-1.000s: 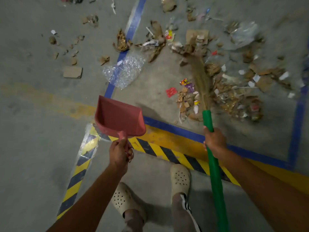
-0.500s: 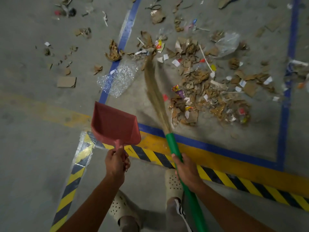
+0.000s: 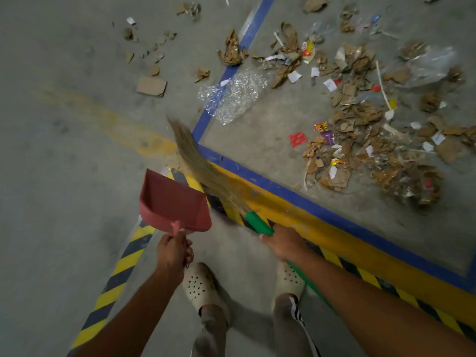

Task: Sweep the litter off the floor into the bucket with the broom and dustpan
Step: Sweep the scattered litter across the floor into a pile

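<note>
My left hand [image 3: 174, 252] grips the handle of a red dustpan [image 3: 173, 202], held off the floor with its mouth facing away from me. Gripped in my right hand [image 3: 283, 244] is the green handle of a broom [image 3: 258, 222]. Its straw bristles [image 3: 195, 155] slant up and to the left, just past the dustpan's right side. A pile of litter [image 3: 365, 140], torn cardboard, paper scraps and wrappers, lies on the floor to the right, inside the blue line. No bucket is in view.
A crumpled bubble-wrap sheet [image 3: 231, 97] lies on the blue floor line [image 3: 296, 191]. A flat cardboard piece [image 3: 152, 86] and small scraps are scattered at the upper left. Yellow-black hazard tape [image 3: 121, 269] runs by my feet [image 3: 203, 287].
The broom has swung left, out of the litter pile, and its bristles are now beside the dustpan. My right hand has come closer to my left.
</note>
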### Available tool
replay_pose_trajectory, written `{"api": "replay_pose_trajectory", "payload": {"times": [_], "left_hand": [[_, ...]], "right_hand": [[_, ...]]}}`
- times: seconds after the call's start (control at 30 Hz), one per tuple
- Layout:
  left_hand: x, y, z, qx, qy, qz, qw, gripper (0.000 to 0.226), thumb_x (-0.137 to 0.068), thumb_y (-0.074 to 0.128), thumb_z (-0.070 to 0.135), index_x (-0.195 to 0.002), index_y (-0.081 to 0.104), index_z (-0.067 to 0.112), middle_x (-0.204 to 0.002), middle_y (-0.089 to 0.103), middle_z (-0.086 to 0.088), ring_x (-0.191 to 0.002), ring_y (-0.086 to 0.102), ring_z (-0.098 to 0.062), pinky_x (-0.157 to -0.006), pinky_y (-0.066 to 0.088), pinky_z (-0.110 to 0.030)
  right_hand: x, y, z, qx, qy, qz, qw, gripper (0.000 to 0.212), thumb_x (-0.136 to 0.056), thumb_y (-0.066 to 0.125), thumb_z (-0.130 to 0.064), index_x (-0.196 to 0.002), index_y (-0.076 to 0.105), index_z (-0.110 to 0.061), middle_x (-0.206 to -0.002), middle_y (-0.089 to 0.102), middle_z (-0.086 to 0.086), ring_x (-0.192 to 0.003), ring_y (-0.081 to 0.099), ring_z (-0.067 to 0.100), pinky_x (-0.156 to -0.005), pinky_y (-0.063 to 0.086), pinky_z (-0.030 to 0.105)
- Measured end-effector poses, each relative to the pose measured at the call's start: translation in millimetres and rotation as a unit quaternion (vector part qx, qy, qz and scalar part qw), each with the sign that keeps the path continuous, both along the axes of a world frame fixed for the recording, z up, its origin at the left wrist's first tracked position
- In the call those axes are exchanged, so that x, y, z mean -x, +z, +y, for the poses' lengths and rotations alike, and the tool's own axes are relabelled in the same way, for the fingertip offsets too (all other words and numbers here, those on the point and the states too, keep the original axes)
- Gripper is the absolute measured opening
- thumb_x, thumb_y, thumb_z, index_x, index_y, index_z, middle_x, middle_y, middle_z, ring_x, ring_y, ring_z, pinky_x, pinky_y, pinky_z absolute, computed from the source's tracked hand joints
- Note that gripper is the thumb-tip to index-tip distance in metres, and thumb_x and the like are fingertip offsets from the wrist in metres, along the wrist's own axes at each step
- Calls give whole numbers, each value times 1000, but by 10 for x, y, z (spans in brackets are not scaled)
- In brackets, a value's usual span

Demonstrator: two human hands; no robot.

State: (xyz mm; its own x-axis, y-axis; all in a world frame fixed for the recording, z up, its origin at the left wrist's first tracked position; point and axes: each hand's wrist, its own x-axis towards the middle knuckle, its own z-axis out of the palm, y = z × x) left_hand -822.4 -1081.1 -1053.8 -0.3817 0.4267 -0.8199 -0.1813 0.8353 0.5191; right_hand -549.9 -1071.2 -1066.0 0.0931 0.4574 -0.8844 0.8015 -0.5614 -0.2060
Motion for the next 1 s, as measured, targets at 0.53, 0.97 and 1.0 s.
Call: {"api": "replay_pose_trajectory", "payload": {"times": [0.53, 0.97, 1.0], "left_hand": [[34, 47, 191, -18, -17, -30, 999, 15, -105, 47, 23, -99, 46, 10, -68, 47, -8, -42, 37, -15, -36, 28, -24], [-92, 393, 558, -54, -29, -60, 996, 25, -103, 53, 35, -95, 45, 12, -66, 49, -8, -40, 37, -15, -36, 27, -24], [-66, 439, 581, -54, -29, -60, 996, 27, -103, 53, 35, -93, 46, 11, -66, 49, -8, -40, 37, -15, -36, 27, -24]], "right_hand": [[-677, 3, 109, -62, -279, -105, 953, 54, -98, 43, -61, -95, 58, -9, -85, 71, 19, -71, 70, 36, -73, 60, 50], [59, 977, 196, -163, -289, -12, 943, 36, -97, 50, -58, -86, 53, -25, -72, 67, 6, -62, 68, 29, -62, 60, 48], [156, 1019, 235, -162, -268, -3, 950, 35, -94, 51, -61, -87, 54, -27, -76, 68, 6, -69, 69, 32, -66, 60, 51]]}}
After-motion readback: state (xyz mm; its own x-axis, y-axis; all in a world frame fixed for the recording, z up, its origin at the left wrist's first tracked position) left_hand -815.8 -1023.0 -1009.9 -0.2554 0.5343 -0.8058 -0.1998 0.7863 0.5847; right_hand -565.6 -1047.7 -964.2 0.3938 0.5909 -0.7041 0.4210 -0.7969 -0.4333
